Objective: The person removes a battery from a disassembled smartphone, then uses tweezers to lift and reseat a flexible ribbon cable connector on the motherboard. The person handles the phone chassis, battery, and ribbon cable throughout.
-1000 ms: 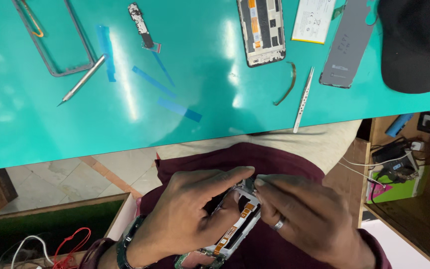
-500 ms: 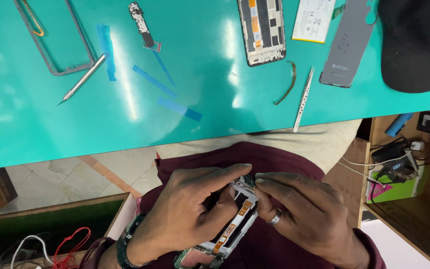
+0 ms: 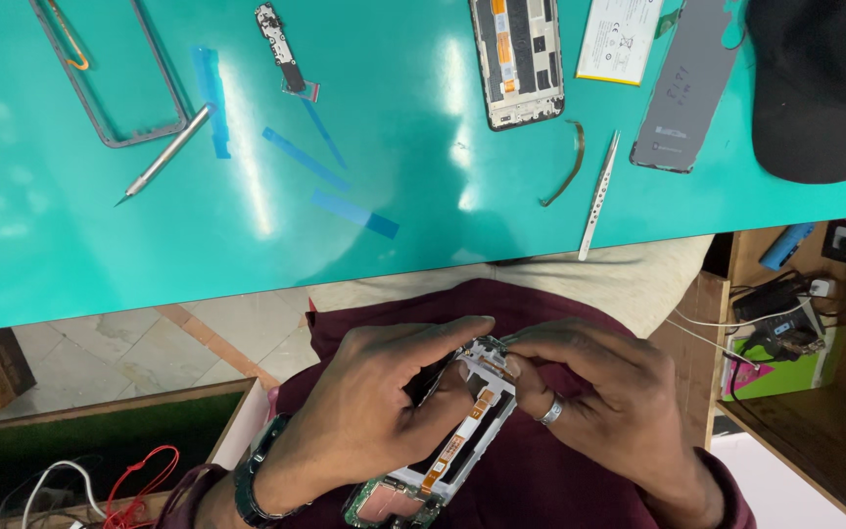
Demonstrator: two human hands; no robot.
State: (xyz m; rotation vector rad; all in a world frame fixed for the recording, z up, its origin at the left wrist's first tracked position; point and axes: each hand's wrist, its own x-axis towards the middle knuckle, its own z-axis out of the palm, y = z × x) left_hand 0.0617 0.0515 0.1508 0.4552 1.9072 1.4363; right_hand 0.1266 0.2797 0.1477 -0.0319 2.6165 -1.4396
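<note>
Over my lap, both hands hold an opened phone body (image 3: 452, 451) with a white inner frame, orange flex strips and a green board at its lower end. My left hand (image 3: 384, 411) grips it from the left, fingers curled over its top edge. My right hand (image 3: 599, 402), with a ring on one finger, pinches the top corner of the phone body. The fingertips of both hands meet at that corner.
On the teal table (image 3: 423, 216) lie a phone frame (image 3: 110, 78), a metal pen tool (image 3: 164, 152), blue strips (image 3: 345, 206), a small board (image 3: 281, 44), a phone chassis (image 3: 519, 59), a battery (image 3: 621, 27), tweezers (image 3: 599, 196), a grey back cover (image 3: 682, 83) and a black cap (image 3: 820, 83). Cables lie in boxes at both sides.
The phone body has tilted slightly and shifted up in my hands. My right fingers have moved along its top corner. The table items are unmoved.
</note>
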